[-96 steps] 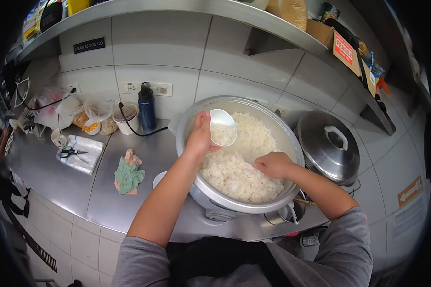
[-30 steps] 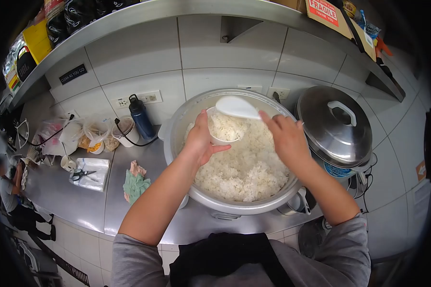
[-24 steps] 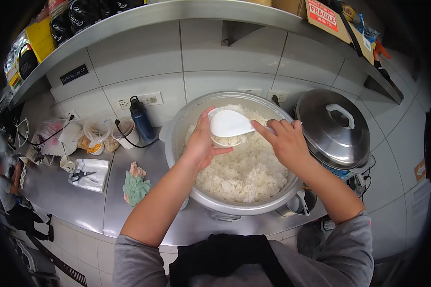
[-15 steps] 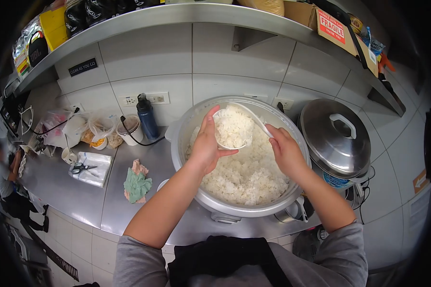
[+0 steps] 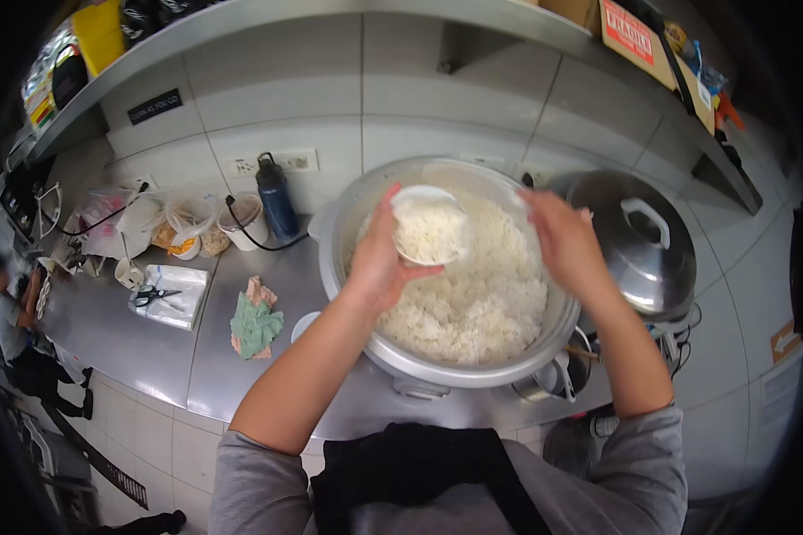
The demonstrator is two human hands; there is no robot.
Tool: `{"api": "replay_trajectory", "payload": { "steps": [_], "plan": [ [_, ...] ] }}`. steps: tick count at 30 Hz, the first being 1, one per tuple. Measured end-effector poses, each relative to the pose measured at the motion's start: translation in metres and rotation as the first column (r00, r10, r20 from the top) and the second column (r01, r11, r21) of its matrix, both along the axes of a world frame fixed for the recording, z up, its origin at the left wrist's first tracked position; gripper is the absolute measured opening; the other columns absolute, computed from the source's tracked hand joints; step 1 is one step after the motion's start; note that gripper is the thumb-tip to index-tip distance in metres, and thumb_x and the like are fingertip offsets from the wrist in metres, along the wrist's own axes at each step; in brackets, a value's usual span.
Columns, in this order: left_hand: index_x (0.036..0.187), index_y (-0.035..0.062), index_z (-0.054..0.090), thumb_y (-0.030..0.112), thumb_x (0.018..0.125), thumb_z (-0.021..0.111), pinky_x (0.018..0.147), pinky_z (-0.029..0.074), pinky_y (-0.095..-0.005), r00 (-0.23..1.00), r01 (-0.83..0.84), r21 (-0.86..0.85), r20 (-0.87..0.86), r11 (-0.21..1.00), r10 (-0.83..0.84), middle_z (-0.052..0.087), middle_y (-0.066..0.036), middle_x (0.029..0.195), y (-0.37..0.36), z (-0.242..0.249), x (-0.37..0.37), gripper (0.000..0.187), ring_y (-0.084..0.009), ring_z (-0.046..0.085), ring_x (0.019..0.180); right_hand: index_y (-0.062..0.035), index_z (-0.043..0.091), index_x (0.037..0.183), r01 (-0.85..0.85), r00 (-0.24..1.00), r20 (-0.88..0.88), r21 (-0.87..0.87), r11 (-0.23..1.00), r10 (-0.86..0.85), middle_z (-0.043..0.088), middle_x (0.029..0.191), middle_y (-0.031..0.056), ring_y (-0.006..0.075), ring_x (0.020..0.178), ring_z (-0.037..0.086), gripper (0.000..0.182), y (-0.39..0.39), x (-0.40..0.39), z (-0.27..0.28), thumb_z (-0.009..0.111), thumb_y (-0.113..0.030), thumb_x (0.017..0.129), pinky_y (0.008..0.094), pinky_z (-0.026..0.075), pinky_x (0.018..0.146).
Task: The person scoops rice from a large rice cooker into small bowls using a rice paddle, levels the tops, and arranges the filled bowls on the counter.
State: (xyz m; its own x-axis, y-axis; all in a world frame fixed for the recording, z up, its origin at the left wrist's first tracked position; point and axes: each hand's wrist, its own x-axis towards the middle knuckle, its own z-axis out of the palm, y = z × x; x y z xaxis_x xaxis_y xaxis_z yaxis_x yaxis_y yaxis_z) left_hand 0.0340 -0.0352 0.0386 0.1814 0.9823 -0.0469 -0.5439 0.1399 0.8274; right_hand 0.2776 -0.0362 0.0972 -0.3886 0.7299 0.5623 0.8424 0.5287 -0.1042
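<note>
My left hand (image 5: pixel 382 254) is wrapped round the side of a white bowl (image 5: pixel 422 191). Cooked rice (image 5: pixel 430 232) fills this bowl, which is tilted toward me above a large metal pot (image 5: pixel 330 290). More rice (image 5: pixel 473 325) lies in the pot, dug lower on the near side. Over the pot's right rim, my right hand (image 5: pixel 567 241) is smeared by motion. Its fingers seem closed on the white rice paddle, of which only a pale blur (image 5: pixel 511 198) shows at the fingertips.
A lidded metal pot (image 5: pixel 642 259) stands at the right. To the left are a green and pink cloth (image 5: pixel 257 321), scissors (image 5: pixel 154 293) on plastic bags, and a blue bottle (image 5: pixel 277 198). A metal shelf (image 5: pixel 348 7) runs overhead. Another person (image 5: pixel 22 325) stands far left.
My right hand has swung right and up, away from the bowl, and the paddle has left the bowl's rice. My left hand still holds the bowl in nearly the same place. The view has shifted slightly.
</note>
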Motion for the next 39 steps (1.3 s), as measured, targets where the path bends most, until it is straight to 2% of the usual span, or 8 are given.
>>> {"api": "replay_trajectory", "payload": {
  "steps": [3,5,10,17,20,27,33,39],
  "plan": [
    [0.15,0.0269,0.026,0.043,0.105,0.02,0.089,0.054,-0.0516,1.0,-0.005,-0.009,0.014,1.0,0.005,0.035,-0.009,0.148,0.003,-0.003,-0.009,0.048,-0.0324,0.049,0.127,-0.0135,0.061,0.116,0.204,0.979,0.065,-0.181,0.962,-0.195,0.068,0.107,0.0072,0.0284,0.095,0.065,0.026,0.029,0.014,-0.008,0.05,-0.013,0.093,0.0518,0.04,0.084],
    [0.148,0.0251,0.029,0.041,0.105,0.022,0.088,0.054,-0.051,1.0,-0.022,-0.031,-0.013,0.999,0.022,0.039,-0.009,0.146,-0.001,0.001,-0.009,0.047,-0.0317,0.052,0.125,-0.0156,0.066,0.109,0.486,0.752,0.61,-0.253,0.836,-0.252,0.07,0.1,0.0076,0.0265,0.092,0.068,0.023,0.051,0.018,-0.047,0.052,-0.013,0.09,0.0533,0.041,0.09],
    [0.148,0.0233,0.03,0.042,0.105,0.022,0.09,0.054,-0.0502,0.989,-0.12,0.005,-0.084,0.993,0.12,0.041,-0.01,0.144,-0.004,0.0,-0.013,0.047,-0.0312,0.053,0.123,-0.0181,0.071,0.094,0.357,0.665,0.745,-0.26,0.897,-0.049,0.072,0.093,0.0083,0.024,0.089,0.07,0.019,-0.002,-0.037,-0.058,0.052,-0.018,0.089,0.0523,0.041,0.096],
    [0.15,0.024,0.027,0.044,0.105,0.021,0.091,0.054,-0.0486,0.991,-0.113,0.043,-0.061,0.993,0.116,0.039,-0.01,0.146,0.002,0.0,-0.025,0.049,-0.0285,0.053,0.124,-0.0107,0.071,0.097,0.239,0.904,0.422,-0.634,0.735,0.071,0.071,0.089,0.0095,0.0271,0.089,0.068,0.03,0.009,0.011,-0.044,0.051,-0.033,0.095,0.0373,0.051,0.078],
    [0.152,0.0278,0.023,0.044,0.105,0.023,0.091,0.054,-0.0505,0.98,-0.172,0.002,-0.104,0.985,0.171,0.041,-0.01,0.146,0.003,0.004,-0.024,0.05,-0.0292,0.053,0.125,-0.0123,0.071,0.104,0.079,0.986,0.141,-0.867,0.492,0.089,0.07,0.091,0.008,0.0267,0.085,0.065,0.033,0.02,0.032,-0.056,0.052,-0.038,0.095,0.0377,0.049,0.077],
    [0.151,0.0239,0.025,0.041,0.103,0.023,0.092,0.053,-0.0506,0.992,-0.109,0.025,-0.056,0.994,0.11,0.04,-0.012,0.145,0.008,-0.002,-0.019,0.051,-0.0287,0.051,0.127,-0.0126,0.068,0.106,0.106,0.97,0.209,-0.819,0.564,0.122,0.07,0.093,0.0093,0.0266,0.088,0.065,0.033,0.006,0.011,-0.055,0.05,-0.038,0.096,0.0381,0.049,0.079],
    [0.147,0.0149,0.033,0.036,0.103,0.022,0.091,0.053,-0.0524,0.991,-0.132,-0.042,-0.001,0.99,0.132,0.046,-0.014,0.142,0.007,-0.008,-0.024,0.05,-0.0318,0.053,0.124,-0.0095,0.067,0.102,-0.033,0.996,0.014,-0.857,0.514,0.087,0.068,0.088,0.0108,0.0257,0.079,0.062,0.027,0.017,0.034,-0.034,0.054,-0.033,0.096,0.0354,0.048,0.074],
    [0.148,0.0209,0.028,0.04,0.104,0.019,0.094,0.051,-0.0541,0.997,-0.079,-0.02,-0.003,0.997,0.079,0.04,-0.012,0.145,0.004,-0.01,-0.011,0.049,-0.0313,0.049,0.128,-0.0062,0.065,0.104,0.009,0.986,-0.138,-0.538,0.843,-0.098,0.066,0.081,0.0105,0.0273,0.071,0.061,0.021,-0.002,0.007,0.02,0.055,-0.023,0.095,0.0336,0.047,0.065]
  ]
}}
